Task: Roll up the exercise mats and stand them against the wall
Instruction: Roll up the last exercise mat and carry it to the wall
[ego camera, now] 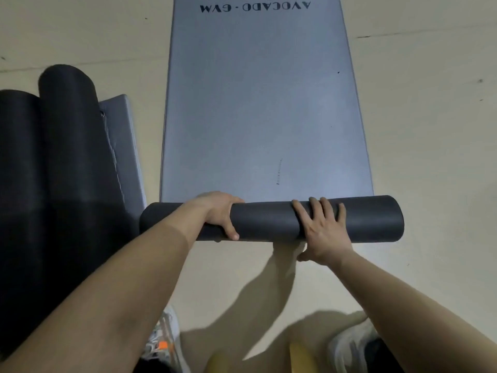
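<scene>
Nearest the viewer, below both forearms, two pale shoes stand on the beige floor. The left shoe has an orange tag, and the right shoe is blurred.

Beyond them, the left hand grips the roll, the dark, already wound end of the grey mat. Its fingers are curled over the far side of the roll and its thumb presses the near face. To the right of that hand, a stretch of bare roll apart, the right hand lies on top of the same roll. Its fingers are straight and slightly spread across the curve, and its thumb points left along the roll's lower near edge. The roll lies crosswise on the floor and sticks out a little past each hand.

Directly beyond both hands, the unrolled part of the grey mat lies flat on the floor, stretching away from the roll. Black lettering reading AVOCADO · GYM, upside down from here, marks its far end.

Left of the left hand, two dark rolled mats lie side by side, pointing away from the viewer. The end of the roll comes close to the nearer of the two; whether they touch cannot be told. Between them and the flat mat, the edge of a grey slab shows from under the nearer one.
</scene>
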`<control>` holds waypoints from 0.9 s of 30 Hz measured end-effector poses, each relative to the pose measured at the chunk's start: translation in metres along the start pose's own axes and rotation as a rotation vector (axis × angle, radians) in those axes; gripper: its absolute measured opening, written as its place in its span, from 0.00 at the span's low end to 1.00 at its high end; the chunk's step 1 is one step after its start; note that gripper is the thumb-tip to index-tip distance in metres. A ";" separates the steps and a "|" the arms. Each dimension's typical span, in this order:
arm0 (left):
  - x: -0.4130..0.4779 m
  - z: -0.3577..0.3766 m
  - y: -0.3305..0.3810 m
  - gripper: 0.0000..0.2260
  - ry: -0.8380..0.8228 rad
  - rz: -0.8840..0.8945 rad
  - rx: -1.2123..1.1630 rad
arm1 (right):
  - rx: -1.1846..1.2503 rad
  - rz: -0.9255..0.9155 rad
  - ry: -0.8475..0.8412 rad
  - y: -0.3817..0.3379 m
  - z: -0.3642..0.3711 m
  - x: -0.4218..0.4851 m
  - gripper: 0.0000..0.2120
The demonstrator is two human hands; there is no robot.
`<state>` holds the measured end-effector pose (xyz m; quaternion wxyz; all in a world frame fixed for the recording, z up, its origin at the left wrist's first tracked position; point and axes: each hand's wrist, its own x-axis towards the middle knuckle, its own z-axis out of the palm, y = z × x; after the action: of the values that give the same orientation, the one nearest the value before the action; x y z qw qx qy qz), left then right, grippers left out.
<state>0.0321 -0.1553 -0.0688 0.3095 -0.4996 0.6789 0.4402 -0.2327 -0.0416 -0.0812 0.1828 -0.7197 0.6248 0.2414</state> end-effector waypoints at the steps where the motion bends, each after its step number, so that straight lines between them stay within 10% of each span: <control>1: -0.007 0.010 -0.002 0.41 0.116 -0.010 0.020 | 0.036 -0.005 -0.004 0.001 0.000 0.005 0.64; 5: -0.024 0.079 -0.004 0.32 0.923 0.011 0.204 | 0.184 -0.034 -0.022 0.018 -0.030 0.048 0.54; 10: 0.015 0.057 -0.002 0.57 0.660 -0.111 0.277 | 0.055 -0.035 0.244 0.019 -0.023 0.051 0.60; 21: 0.055 -0.014 -0.018 0.52 0.722 0.051 0.415 | -0.080 -0.114 0.202 0.036 -0.058 0.128 0.52; 27: 0.022 -0.006 -0.001 0.49 0.482 0.031 0.292 | -0.014 -0.142 0.014 0.028 -0.061 0.090 0.50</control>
<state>0.0263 -0.1697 -0.0851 0.2012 -0.5295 0.7966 0.2110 -0.2439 -0.1532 -0.0825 0.1899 -0.7651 0.5718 0.2272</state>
